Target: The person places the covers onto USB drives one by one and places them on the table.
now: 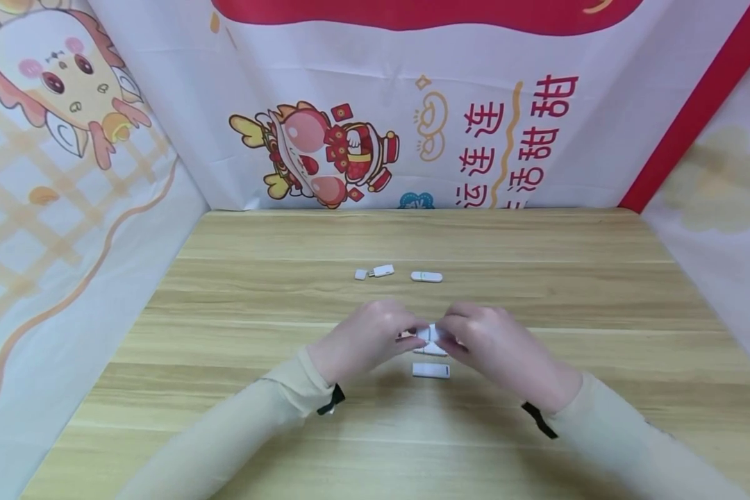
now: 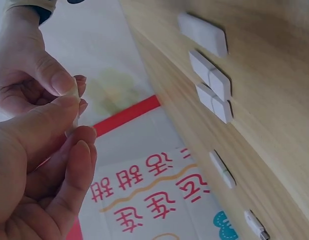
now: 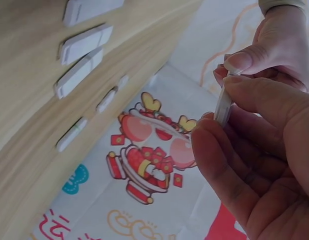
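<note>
Both hands meet over the middle of the table, their fingertips at one small white stick. In the right wrist view, my right hand [image 3: 264, 145] pinches this white USB stick [image 3: 223, 106] between thumb and fingers. My left hand [image 2: 39, 165] pinches it from the other side; fingers cover most of it in the left wrist view. Below the hands, two capped white sticks lie side by side, one USB stick [image 2: 209, 75] beside another USB stick [image 2: 214, 102]. Nearer the person lies a wider white stick [image 1: 431, 370].
Farther back on the wooden table [image 1: 256, 292] lies an uncapped USB stick [image 1: 382, 270], its metal plug towards a loose cap [image 1: 360, 274]. A white stick with a green line [image 1: 426, 277] lies to its right. A printed cloth [image 1: 375, 69] hangs behind the table.
</note>
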Tool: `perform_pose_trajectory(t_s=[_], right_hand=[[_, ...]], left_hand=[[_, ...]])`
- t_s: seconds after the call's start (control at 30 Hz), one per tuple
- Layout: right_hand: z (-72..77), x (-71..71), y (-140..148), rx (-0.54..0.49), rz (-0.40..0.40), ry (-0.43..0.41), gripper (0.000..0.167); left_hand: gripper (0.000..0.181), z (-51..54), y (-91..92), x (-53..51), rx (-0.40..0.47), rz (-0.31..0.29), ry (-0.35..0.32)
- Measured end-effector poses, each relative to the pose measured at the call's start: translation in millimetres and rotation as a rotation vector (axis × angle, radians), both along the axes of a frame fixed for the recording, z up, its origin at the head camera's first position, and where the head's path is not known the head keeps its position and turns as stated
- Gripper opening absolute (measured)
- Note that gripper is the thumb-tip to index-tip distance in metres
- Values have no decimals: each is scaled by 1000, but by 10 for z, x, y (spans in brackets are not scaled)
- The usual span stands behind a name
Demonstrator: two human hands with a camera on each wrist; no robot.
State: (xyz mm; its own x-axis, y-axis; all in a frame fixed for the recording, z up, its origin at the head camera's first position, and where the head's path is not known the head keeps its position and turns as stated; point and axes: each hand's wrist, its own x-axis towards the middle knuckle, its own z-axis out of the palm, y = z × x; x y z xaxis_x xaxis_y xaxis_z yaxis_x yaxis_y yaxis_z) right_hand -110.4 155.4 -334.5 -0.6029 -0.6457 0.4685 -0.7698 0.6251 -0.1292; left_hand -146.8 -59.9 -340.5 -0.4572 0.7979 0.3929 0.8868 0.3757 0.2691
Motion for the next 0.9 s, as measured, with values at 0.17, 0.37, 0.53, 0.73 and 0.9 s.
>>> perform_pose_trajectory(t_s=[0.17,0.37,0.53,0.73,0.9], right_hand=[[-47,-251,29,20,-39,-108,11],[-118,-568,49,40,-106,-285,9],[-217,-831,77,72,-159,-384,11],[-359,-1097,106,80,-176,-483,15],[-458,-1259,81,116,-183,-493,11]], left_hand=[[17,-45,86,-241,-47,40,-100],[14,-123,197,-557,-156,115,-197],[16,-231,281,-826,-207,172,-276],[16,-380,346,-1096,-242,219,-346],[14,-482,390,-1244,-265,233,-350]])
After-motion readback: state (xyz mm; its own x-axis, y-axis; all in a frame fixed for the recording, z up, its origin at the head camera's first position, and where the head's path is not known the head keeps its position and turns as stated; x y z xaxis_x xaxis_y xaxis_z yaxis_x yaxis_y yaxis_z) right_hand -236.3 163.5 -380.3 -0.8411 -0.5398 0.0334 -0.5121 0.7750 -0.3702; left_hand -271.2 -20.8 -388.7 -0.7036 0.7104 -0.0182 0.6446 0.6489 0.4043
